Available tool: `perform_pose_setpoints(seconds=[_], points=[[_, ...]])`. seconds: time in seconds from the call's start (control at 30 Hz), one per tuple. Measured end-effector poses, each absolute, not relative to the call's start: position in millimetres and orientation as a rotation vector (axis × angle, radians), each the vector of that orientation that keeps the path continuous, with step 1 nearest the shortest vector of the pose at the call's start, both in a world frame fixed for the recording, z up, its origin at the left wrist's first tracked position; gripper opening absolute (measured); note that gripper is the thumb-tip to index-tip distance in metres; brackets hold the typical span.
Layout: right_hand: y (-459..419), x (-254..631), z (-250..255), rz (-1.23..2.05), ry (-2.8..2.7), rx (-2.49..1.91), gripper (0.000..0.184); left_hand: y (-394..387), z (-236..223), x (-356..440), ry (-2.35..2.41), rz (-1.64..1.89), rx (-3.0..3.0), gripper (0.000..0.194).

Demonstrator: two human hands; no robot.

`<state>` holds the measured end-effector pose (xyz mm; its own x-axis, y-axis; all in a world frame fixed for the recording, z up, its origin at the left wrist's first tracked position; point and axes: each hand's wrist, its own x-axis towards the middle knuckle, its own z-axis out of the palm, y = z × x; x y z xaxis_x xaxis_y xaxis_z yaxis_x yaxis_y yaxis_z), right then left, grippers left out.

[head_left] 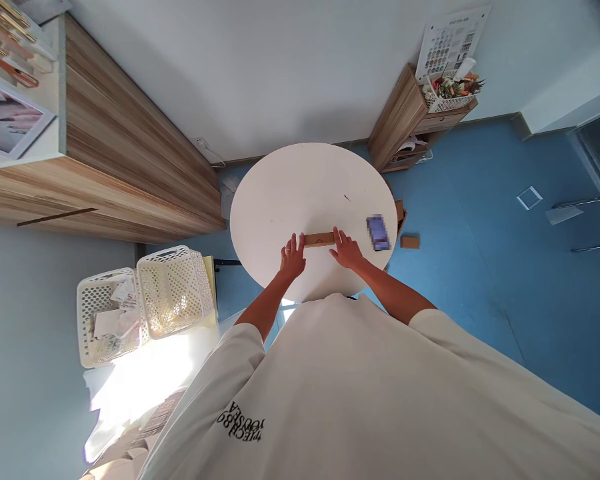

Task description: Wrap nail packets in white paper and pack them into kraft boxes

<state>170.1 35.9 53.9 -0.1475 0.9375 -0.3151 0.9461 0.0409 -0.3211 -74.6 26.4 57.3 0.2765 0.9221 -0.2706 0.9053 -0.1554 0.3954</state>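
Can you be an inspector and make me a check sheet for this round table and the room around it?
Surface: round white table, small dark marks.
Job's things: narrow brown box.
Clutter: blurred purple phone-like object on the table; brown cardboard piece on the floor.
Hands: left hand and right hand touch opposite ends of the box.
Cables: thin white cable by the wall.
Surroundings: blue floor, wood-faced cabinet, white plastic basket.

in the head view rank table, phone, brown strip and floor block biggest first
1. Round table
2. Phone and brown strip: too alike to rank, phone blurred
3. Floor block, looks smallest, but it sits farther away, so unsure
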Motion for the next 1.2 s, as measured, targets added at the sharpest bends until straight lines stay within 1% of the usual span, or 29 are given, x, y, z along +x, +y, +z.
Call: perform_pose_setpoints(seconds=[0.07, 0.1, 0.23, 0.3, 0.37, 0.53, 0.67, 0.73, 0.83, 1.0, 1.2], points=[[31.2, 168.3, 51.2, -0.719, 2.224, 2.022, 0.087, 20.6, 54.3, -73.1, 1.676, 0.031, 2.032, 0.094], [30.9, 167.6, 50.5, -0.726, 2.212, 2.015, 0.090, 19.8, 53.6, -72.4, 1.691, 0.029, 2.011, 0.095], [36.7, 165.8, 51.9, -0.765, 2.214, 1.987, 0.092, 24.9, 55.3, -71.6, 1.675, 0.049, 1.964, 0.095], [37.2, 164.5, 53.5, -0.807, 2.215, 2.013, 0.087, 26.9, 56.8, -72.6, 1.638, 0.084, 1.926, 0.092], [32.7, 162.5, 54.1, -0.858, 2.216, 2.065, 0.077, 24.8, 57.2, -74.4, 1.616, 0.139, 1.873, 0.087], [2.9, 158.0, 50.1, -0.932, 2.252, 2.212, 0.060, 0.3, 49.4, -81.8, 1.560, 0.267, 1.817, 0.070], [-23.9, 155.1, 43.0, -1.041, 2.169, 2.268, 0.047, -26.1, 36.6, -89.2, 1.507, 0.252, 1.807, 0.061], [-34.5, 152.7, 39.0, -1.097, 2.101, 2.241, 0.046, -36.2, 31.1, -92.2, 1.482, 0.196, 1.794, 0.062], [-45.5, 147.6, 34.2, -1.133, 2.025, 2.233, 0.050, -45.1, 25.9, -94.8, 1.462, 0.140, 1.766, 0.069], [-51.7, 138.4, 33.3, -1.196, 1.921, 2.351, 0.054, -46.8, 22.7, -94.7, 1.463, 0.186, 1.689, 0.079], [-53.6, 134.2, 40.6, -1.496, 1.779, 2.436, 0.055, -42.8, 28.7, -90.4, 1.433, 0.277, 1.488, 0.088]])
